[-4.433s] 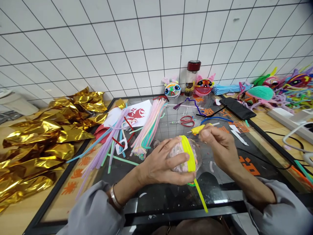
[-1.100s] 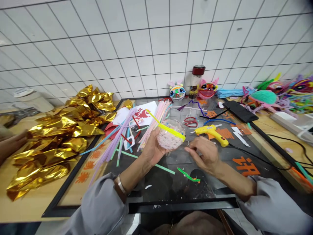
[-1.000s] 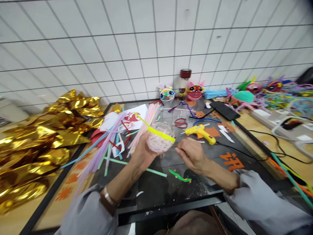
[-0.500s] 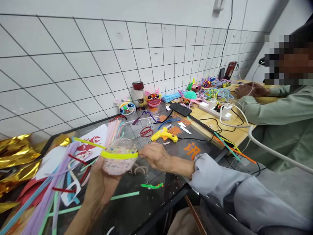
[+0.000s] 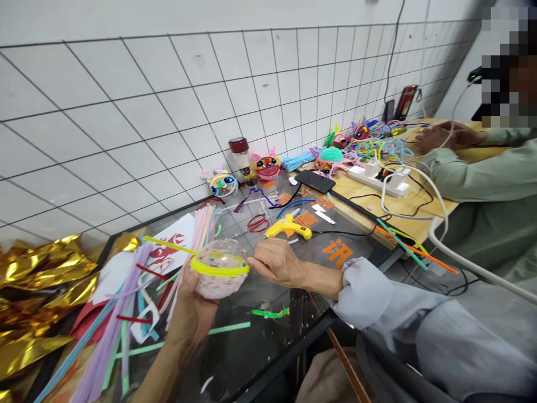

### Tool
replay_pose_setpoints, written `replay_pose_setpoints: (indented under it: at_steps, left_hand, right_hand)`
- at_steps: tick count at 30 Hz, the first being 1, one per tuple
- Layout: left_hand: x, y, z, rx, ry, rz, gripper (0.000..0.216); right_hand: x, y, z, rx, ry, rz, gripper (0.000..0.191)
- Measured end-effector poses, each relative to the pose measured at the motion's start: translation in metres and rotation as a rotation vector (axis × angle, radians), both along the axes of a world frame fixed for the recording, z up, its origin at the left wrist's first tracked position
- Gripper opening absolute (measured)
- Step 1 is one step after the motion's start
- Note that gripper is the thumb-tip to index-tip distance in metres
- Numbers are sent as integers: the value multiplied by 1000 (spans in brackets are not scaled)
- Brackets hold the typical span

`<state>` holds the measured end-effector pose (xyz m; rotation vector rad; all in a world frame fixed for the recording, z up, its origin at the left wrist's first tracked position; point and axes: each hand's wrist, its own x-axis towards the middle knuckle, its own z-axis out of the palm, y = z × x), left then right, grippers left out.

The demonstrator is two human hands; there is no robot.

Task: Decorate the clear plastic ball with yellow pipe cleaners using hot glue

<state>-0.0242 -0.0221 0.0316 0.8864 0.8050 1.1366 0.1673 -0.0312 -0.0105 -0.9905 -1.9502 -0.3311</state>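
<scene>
My left hand (image 5: pixel 193 316) cups a round ball (image 5: pixel 220 286) from below and the left; its top is clear and its lower half whitish-pink. A yellow pipe cleaner (image 5: pixel 222 271) runs round the ball's middle, and its loose end sticks out to the upper left. At the ball's right side, my right hand (image 5: pixel 279 263) is closed with fingertips pinched against the yellow band; the pinched part is hidden. Just beyond that hand lies a yellow hot glue gun (image 5: pixel 289 226), with red-handled scissors (image 5: pixel 257 223) beside it.
Bundled pipe cleaners (image 5: pixel 126 313) and gold foil (image 5: pixel 46 285) cover the left side. Decorated balls (image 5: pixel 223 183), a jar (image 5: pixel 242 162) and a phone (image 5: pixel 314 181) stand or lie towards the wall. A power strip (image 5: pixel 377 180) with cables is on the right, near a co-worker's hands (image 5: pixel 448 137).
The camera view has shifted slightly. Both hands and the ball have moved a little to the right together, and the ball appears slightly turned, with more of the yellow band's curve showing.
</scene>
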Motion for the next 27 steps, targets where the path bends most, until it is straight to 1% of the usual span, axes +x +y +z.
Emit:
replay_pose_setpoints:
  at_steps: [2,4,8,10,17,20,27]
  left_hand:
    - [1,-2,-3,14,18,22,71]
    - [1,-3,-7,51,39,51,71]
    - [1,-4,-15,197,136,125,70]
    - [2,-4,-16,247,183,126,69]
    - [9,-1,-19,271,202,127,66]
    - [14,5,-24,305,202,106,68]
    - [32,19,-34,301,195,172,75]
  right_hand:
    - [1,-1,2,4,46,21,32]
    - [4,-2,4,0,105,28,32]
    - [9,-2,5,-31,209,46,25]
    - [10,-1,4,-46,232,54,20]
    - [11,-1,3,-90,286,76,15]
    - [13,0,7,-96,336,53,14]
    - [18,0,17,-111,466,-24,16]
